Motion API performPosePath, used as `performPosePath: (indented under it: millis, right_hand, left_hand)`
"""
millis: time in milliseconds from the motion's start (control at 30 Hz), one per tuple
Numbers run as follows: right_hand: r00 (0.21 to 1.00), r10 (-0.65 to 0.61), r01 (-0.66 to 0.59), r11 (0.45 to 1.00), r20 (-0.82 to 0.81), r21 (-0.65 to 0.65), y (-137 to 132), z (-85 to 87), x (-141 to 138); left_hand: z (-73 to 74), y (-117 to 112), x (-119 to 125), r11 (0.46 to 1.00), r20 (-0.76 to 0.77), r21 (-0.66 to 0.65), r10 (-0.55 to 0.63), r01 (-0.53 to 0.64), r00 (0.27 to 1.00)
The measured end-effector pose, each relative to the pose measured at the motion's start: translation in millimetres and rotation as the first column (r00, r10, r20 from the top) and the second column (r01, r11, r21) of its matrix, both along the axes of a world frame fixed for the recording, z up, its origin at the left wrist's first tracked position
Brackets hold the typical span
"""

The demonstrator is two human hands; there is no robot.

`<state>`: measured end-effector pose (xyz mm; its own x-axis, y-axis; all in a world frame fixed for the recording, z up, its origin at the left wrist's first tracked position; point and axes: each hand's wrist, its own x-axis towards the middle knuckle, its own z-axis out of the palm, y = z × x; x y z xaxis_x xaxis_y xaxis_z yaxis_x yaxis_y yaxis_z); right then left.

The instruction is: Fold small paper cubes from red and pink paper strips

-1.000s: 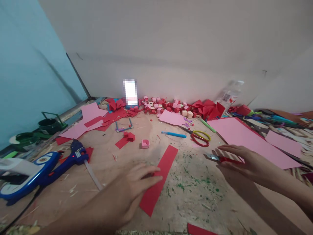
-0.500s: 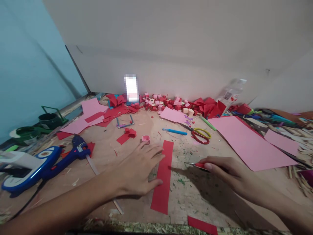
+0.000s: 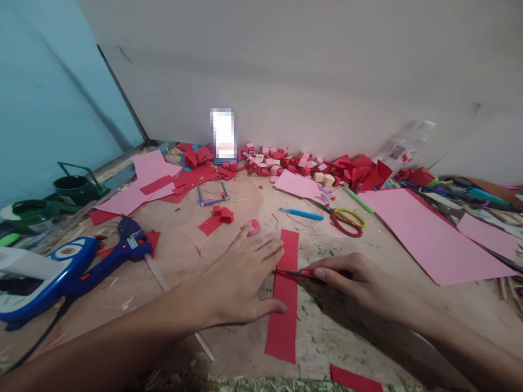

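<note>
A long red paper strip lies on the wooden worktop in front of me. My left hand lies flat with its fingers spread, pressing on the strip's left edge. My right hand grips a red-handled craft knife, whose blade lies across the strip just right of my left fingertips. A small pink paper cube sits just beyond my left fingers.
A blue glue gun lies at the left. Red and yellow scissors and a blue pen lie behind the strip. Large pink sheets cover the right. Red and pink paper cubes and scraps line the wall.
My right hand has brought the knife leftward from beside the pink sheet onto the strip. My left hand has slid up along the strip, which now lies nearly straight away from me.
</note>
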<state>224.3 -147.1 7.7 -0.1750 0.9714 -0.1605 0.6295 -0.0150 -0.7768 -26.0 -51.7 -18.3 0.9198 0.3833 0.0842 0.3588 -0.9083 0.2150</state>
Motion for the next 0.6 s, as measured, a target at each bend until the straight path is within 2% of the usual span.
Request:
performPosePath:
  millis: [200,600]
  right_hand:
    - [0.999,-0.005,0.005,1.0,0.035,-0.009,0.2,0.9,-1.7]
    - [0.998,-0.046,0.044,0.998,0.04,0.033,-3.4,0.8,-3.2]
  left_hand:
    - [-2.1,1.5,-1.6,1.0,-0.028,-0.024,0.002,-0.002,1.0]
    - [5.7,-0.9,3.0,0.997,-0.104,-0.058,0.051,-0.057,0.993]
